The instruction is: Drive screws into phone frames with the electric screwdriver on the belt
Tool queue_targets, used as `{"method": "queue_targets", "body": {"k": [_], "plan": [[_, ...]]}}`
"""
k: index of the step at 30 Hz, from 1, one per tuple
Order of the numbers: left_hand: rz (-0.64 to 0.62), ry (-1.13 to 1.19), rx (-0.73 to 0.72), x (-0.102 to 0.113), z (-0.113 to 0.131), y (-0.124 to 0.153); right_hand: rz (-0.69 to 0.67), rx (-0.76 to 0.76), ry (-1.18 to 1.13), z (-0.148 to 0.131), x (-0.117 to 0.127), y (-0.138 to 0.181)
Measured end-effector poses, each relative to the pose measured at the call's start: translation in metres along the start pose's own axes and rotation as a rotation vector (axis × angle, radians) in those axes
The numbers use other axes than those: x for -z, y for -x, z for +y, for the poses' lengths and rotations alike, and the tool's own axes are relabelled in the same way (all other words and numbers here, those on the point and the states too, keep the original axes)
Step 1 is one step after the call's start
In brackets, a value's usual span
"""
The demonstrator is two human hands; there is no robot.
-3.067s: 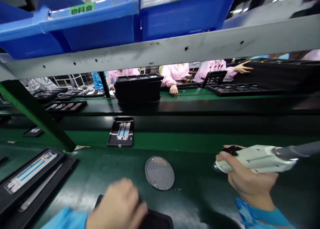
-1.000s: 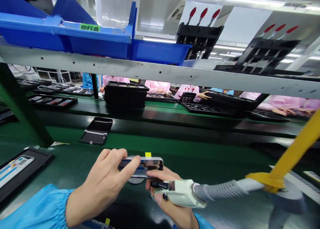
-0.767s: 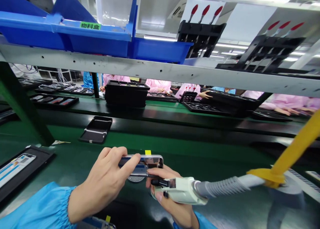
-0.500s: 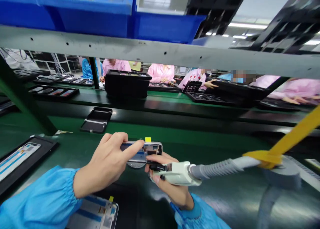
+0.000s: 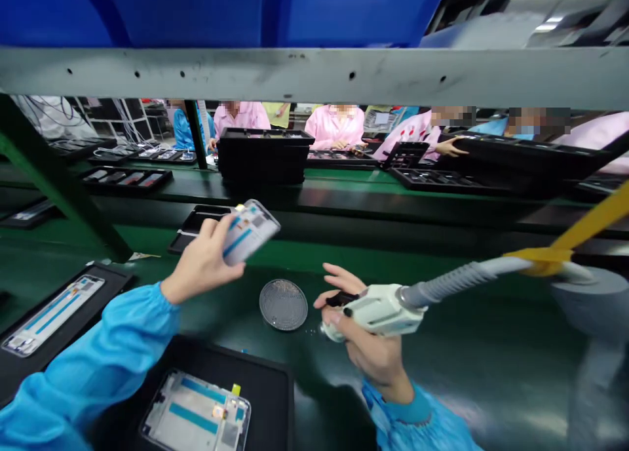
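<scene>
My left hand (image 5: 204, 261) grips a phone frame (image 5: 250, 231) by its near side, raised and tilted above the bench. The frame has blue strips and a yellow tab. In my right hand (image 5: 368, 333) is a pale electric screwdriver (image 5: 388, 313) with a black lever and a ribbed grey cord; its tip is hidden. Between the hands lies a round grey dish (image 5: 284, 305), with tiny bits beside it. A second phone frame (image 5: 201, 411) rests in a black tray (image 5: 268, 375) near my left forearm.
Another phone frame lies in a black tray (image 5: 113, 282) at left. An open black case (image 5: 184, 241) sits behind my left hand. A yellow strap (image 5: 590, 228) and the cord hang at right. A metal shelf beam (image 5: 275, 77) crosses above; co-workers sit beyond it.
My left hand has lifted the phone frame up and left, away from the screwdriver, uncovering the round dish. My right hand with the screwdriver is now further right in view. The camera view has shifted.
</scene>
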State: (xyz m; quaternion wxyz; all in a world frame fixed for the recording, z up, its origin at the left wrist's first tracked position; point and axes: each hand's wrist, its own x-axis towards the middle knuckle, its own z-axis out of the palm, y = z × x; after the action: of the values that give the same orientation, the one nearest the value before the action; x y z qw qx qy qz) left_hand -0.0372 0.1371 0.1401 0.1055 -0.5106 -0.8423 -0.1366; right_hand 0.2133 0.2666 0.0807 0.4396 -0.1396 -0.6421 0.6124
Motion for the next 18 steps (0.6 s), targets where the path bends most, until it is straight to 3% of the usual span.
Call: {"method": "queue_targets", "body": {"k": [3, 5, 8, 10, 13, 18], "plan": [[-0.025, -0.111, 0.241, -0.012, -0.049, -0.043, 0.183, -0.011, -0.001, 0.005, 0.013, -0.016], [-0.070, -0.161, 0.314, -0.019, -0.075, -0.068, 0.234, -0.035, -0.019, 0.005, 0.022, -0.024], [-0.129, -0.200, 0.293, -0.027, -0.094, -0.089, 0.265, -0.050, -0.007, 0.002, 0.028, -0.028], [-0.166, -0.207, 0.222, -0.035, -0.094, -0.087, 0.296, -0.047, 0.021, 0.000, 0.029, -0.028], [-0.246, -0.160, 0.001, -0.048, -0.075, -0.048, 0.340, -0.006, 0.048, 0.000, 0.029, -0.027], [-0.507, 0.094, -0.545, -0.053, -0.036, 0.079, 0.429, 0.025, 0.098, 0.006, 0.030, -0.032]]}}
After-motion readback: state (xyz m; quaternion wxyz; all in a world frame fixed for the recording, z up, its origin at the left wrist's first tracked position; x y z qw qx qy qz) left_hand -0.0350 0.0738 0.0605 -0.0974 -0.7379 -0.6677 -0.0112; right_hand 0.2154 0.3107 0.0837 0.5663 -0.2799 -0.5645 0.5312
